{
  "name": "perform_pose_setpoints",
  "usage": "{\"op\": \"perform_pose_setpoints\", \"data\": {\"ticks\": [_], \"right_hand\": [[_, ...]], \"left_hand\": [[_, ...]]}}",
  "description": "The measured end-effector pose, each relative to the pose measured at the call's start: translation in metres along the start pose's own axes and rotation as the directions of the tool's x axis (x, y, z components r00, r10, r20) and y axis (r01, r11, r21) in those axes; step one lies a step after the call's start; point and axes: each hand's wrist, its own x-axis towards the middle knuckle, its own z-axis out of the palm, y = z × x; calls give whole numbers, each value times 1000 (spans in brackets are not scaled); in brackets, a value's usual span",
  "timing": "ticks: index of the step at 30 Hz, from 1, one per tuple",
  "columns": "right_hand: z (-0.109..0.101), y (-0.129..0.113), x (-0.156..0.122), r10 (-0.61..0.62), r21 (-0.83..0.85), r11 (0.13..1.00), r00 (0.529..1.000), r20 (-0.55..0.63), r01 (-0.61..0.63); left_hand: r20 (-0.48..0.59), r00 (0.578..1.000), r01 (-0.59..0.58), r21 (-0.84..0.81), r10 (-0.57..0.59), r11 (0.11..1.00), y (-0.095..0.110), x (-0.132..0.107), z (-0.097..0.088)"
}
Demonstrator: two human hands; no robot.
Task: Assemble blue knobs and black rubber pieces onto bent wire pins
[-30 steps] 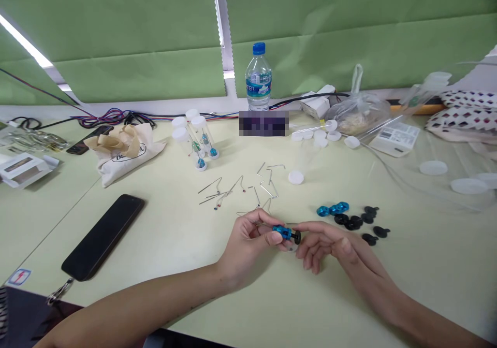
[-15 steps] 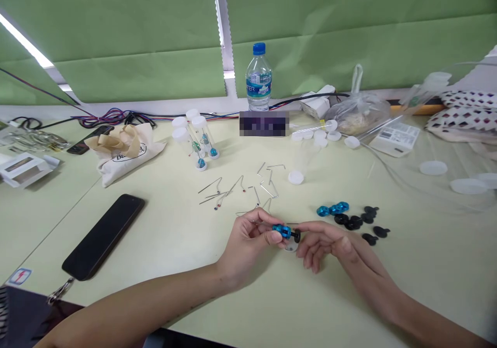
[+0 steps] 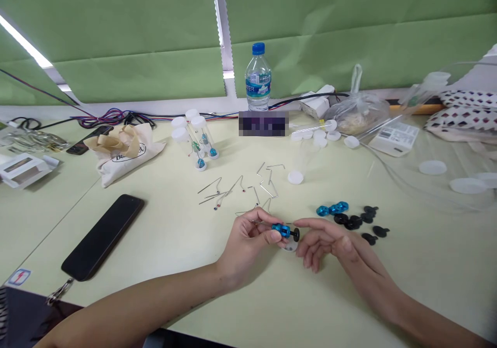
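Note:
My left hand [image 3: 252, 244] pinches a shiny blue metal piece [image 3: 281, 229] between thumb and fingertips. Out of its right end sticks a black round-headed knob [image 3: 295, 234]. My right hand [image 3: 330, 244] is just right of that knob, index finger stretched out and the other fingers loosely curled, with nothing in it. Whether the index fingertip touches the knob I cannot tell. Below the blue piece lies a small whitish disc [image 3: 290, 246], partly hidden. More blue metal pieces [image 3: 333, 209] and several black knobs [image 3: 354, 222] lie beyond my right hand.
Bent metal wires and keys [image 3: 225, 195] are scattered ahead of my left hand. Capped clear tubes [image 3: 200, 138] stand behind them. A black phone [image 3: 103, 236] lies to the left, a cloth bag [image 3: 126, 156] behind it. A water bottle [image 3: 258, 81] stands at the back.
My right index fingertip has drawn back slightly from the black knob. The left hand keeps its hold on the blue piece, almost unmoved.

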Motion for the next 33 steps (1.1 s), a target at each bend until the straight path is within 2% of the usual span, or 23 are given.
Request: {"op": "perform_pose_setpoints", "data": {"ticks": [33], "right_hand": [[0,-2,-2,-6,-5,1000,1000,5,6]], "left_hand": [[-18,1000,2,14,-2,1000,0,0,0]]}}
